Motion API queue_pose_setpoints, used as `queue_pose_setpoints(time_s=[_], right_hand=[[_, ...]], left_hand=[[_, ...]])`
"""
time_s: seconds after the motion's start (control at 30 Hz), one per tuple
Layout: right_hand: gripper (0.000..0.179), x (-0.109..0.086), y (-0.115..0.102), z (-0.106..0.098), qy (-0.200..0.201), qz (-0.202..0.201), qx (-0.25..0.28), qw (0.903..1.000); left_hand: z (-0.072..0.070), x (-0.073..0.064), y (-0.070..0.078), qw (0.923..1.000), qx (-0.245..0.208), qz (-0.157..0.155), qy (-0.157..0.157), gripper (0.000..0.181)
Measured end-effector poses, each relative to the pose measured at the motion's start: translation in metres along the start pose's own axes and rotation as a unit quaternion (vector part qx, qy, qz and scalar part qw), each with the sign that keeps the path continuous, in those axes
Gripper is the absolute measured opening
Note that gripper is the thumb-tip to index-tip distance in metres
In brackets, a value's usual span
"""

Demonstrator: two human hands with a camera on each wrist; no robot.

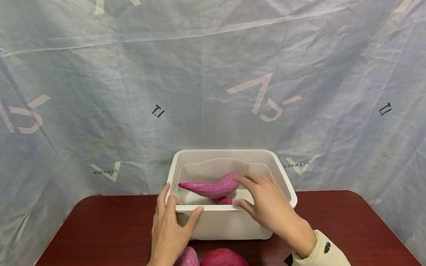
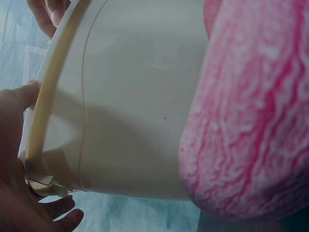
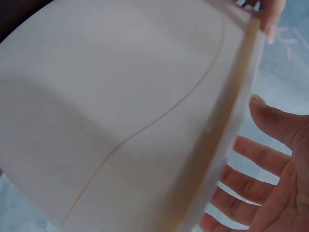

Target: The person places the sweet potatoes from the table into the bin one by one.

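The left hand (image 1: 168, 231) grips the near-left corner of the white tub (image 1: 228, 226), a hold that should keep it from sliding on the worktop (image 1: 102, 239). The right hand (image 1: 268, 197) reaches over the near rim, thumb and fingers wide apart, a fingertip at the right end of the long streaked vegetable (image 1: 212, 189) inside; settling it gently beside the partly hidden streaked piece (image 1: 224, 201) seems best.
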State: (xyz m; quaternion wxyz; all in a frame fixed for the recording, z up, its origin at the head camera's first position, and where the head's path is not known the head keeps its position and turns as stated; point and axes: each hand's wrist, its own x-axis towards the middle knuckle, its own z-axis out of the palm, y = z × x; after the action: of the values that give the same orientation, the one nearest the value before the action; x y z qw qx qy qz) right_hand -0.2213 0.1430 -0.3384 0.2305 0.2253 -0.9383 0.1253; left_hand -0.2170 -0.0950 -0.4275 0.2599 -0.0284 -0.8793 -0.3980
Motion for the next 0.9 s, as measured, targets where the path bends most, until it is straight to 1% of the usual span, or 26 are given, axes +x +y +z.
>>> queue_pose_setpoints(time_s=[0.23, 0.43, 0.6, 0.77, 0.9], right_hand=[[0.054, -0.011, -0.009, -0.009, 0.017, -0.019, 0.003, 0.9997], [0.053, -0.02, -0.014, -0.008, 0.025, -0.036, 0.0, 0.999], [0.054, -0.029, -0.018, -0.008, 0.023, -0.044, 0.002, 0.9988], [0.053, -0.036, -0.022, -0.01, 0.02, -0.049, 0.007, 0.9986], [0.055, -0.041, -0.026, -0.01, 0.014, -0.045, 0.008, 0.9989]], left_hand=[[0.0, 0.0, 0.0, 1.0, 0.0, 0.003, -0.001, 0.047], [0.0, 0.0, -0.001, 1.0, 0.001, 0.003, -0.001, 0.046], [0.001, 0.0, -0.002, 1.0, 0.001, 0.009, 0.003, 0.047], [0.001, 0.0, -0.001, 1.0, -0.003, 0.008, 0.001, 0.046], [0.0, 0.0, -0.001, 1.0, -0.004, 0.008, 0.002, 0.046]])
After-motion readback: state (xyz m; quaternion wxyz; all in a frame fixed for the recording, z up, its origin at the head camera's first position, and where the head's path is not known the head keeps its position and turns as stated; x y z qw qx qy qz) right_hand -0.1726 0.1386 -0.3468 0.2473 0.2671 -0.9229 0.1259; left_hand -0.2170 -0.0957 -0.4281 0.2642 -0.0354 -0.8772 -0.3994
